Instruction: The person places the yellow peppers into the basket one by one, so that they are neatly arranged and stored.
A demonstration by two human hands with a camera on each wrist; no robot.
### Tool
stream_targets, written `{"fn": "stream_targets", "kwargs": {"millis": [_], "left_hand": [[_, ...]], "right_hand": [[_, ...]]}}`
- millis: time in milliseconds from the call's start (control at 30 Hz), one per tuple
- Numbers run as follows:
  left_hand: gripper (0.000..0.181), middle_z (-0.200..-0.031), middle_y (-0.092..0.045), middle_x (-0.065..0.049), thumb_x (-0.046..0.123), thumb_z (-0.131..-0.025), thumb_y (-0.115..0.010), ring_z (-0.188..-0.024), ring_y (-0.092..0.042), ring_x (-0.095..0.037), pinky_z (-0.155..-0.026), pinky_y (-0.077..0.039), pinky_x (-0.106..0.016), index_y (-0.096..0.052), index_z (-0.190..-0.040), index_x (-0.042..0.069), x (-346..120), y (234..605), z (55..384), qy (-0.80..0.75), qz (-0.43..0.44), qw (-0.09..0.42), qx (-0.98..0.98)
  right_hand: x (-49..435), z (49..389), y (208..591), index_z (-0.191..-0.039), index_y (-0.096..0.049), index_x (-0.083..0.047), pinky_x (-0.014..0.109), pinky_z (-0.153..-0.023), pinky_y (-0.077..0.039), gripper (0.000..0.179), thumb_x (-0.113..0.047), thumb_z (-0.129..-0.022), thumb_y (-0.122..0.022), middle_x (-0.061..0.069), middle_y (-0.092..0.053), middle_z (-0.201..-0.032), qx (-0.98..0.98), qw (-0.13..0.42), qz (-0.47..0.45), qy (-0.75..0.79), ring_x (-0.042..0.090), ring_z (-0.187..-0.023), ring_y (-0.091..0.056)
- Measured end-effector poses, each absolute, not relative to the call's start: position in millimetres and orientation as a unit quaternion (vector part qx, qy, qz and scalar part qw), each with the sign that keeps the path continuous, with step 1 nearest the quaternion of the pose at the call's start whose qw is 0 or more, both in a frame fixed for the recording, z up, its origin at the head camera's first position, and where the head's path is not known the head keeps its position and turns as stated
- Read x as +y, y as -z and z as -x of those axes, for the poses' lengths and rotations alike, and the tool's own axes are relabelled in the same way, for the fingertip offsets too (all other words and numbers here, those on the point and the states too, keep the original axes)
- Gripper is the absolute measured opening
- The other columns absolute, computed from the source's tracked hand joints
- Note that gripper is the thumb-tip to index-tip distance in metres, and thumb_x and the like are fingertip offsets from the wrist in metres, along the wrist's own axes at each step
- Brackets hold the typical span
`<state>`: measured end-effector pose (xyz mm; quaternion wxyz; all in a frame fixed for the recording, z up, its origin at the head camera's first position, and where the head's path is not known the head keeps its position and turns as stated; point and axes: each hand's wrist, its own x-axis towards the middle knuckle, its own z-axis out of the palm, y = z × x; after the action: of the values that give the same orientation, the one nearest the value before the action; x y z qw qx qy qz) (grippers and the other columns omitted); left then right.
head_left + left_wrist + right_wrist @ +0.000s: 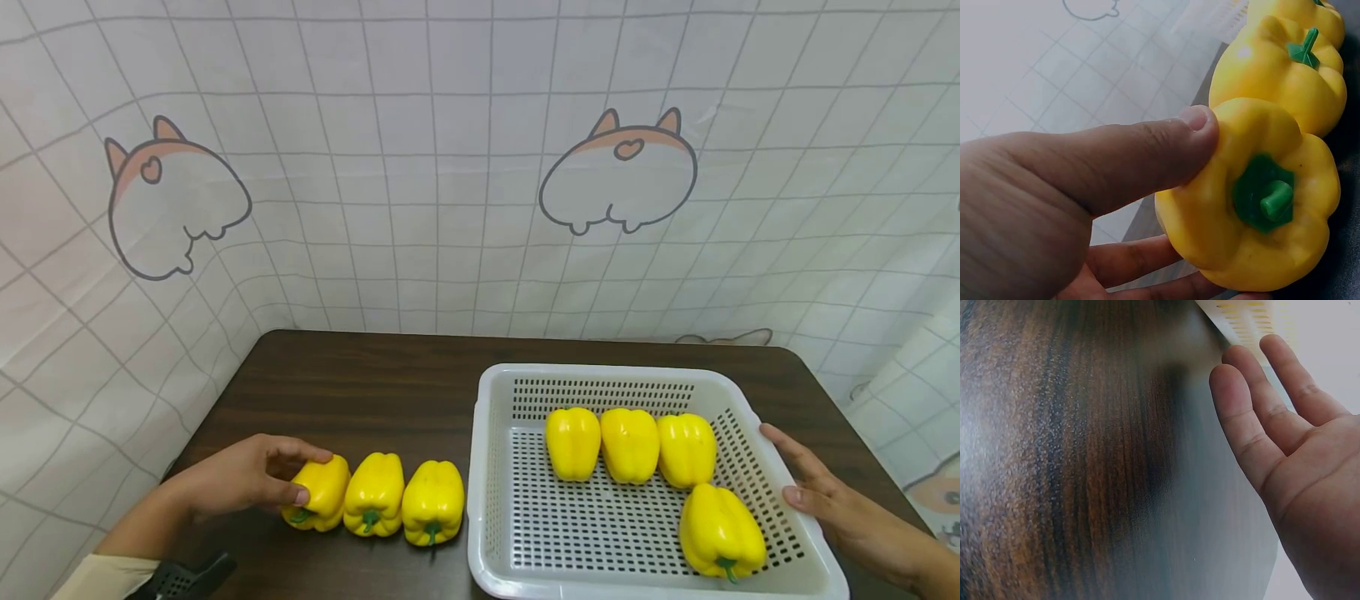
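At the left of the row on the table, my left hand (232,479) grips a yellow bell pepper (327,490), thumb on its upper side. The left wrist view shows this pepper's green stem (1272,201) facing the camera and fingers beneath. Just right of it stand two more yellow peppers, a middle one (373,492) and an end one (433,500). My right hand (836,504) is at the right rim of a white perforated basket (491,467), fingers fairly straight. In the right wrist view its fingers (1235,403) extend toward the basket's side.
Three yellow peppers (630,446) sit side by side in the basket, and another pepper (722,533) lies nearer its right front. The dark wooden table (360,383) ends at a white grid-patterned curtain (450,208). A black strap-like object (187,577) is near my left wrist.
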<state>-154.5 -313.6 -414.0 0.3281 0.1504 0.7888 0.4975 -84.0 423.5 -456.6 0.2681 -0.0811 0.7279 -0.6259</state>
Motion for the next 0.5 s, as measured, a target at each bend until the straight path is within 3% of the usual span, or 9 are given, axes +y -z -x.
{"fn": "stream_targets", "kwargs": {"millis": [333,500], "left_hand": [[0.060,-0.138,-0.056,-0.029,0.014,-0.096,-0.075,-0.112,-0.065,-0.036,-0.081,-0.061,-0.046,-0.050,-0.145,-0.009,-318.2,415.0,153.2,-0.509,-0.163,0.299,0.790],[0.061,-0.138,-0.055,-0.032,0.013,-0.096,-0.074,-0.111,-0.066,-0.037,-0.080,-0.061,-0.045,-0.047,-0.146,-0.010,-321.9,410.4,153.5,-0.510,-0.171,0.278,0.796]], "right_hand": [[426.8,84.2,458.4,-0.156,0.022,-0.051,0.063,-0.080,-0.055,0.072,-0.026,-0.111,-0.028,0.027,0.030,-0.157,0.738,0.268,0.082,0.614,0.036,-0.133,-0.046],[426.3,83.4,459.2,-0.156,0.021,-0.051,0.063,-0.081,-0.055,0.072,-0.025,-0.111,-0.029,0.026,0.028,-0.158,0.732,0.267,0.082,0.621,0.028,-0.132,-0.049]]}}
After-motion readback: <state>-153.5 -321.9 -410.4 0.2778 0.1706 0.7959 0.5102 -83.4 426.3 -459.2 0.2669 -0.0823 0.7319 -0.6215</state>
